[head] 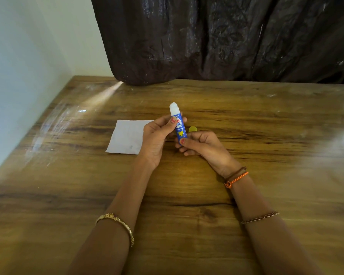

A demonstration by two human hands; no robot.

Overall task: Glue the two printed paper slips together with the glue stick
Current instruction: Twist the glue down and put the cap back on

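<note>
Head view shows one glue stick [179, 127], a slim blue cylinder with a printed label and a yellow heart, held nearly upright over the middle of the table [246, 195]; its cap is off and a rounded white glue tip stands bare at its 12 o'clock end. Left hand [157, 139] pinches the upper barrel between thumb and fingers, while right hand [203, 145] grips the base, fingers curled closed around it. One yellow cap [192, 129], small and round, lies on the wood just at 3 o'clock of the barrel, partly hidden by the right hand. One white paper slip [127, 136], flat, roughly rectangular and faintly creased, lies at 9 o'clock of the hands, its right edge covered by the left hand; a second slip cannot be made out. Table surface is glossy brown wood-grain with scuffs. At 12 o'clock hangs a dark crinkled curtain [226, 36].
</note>
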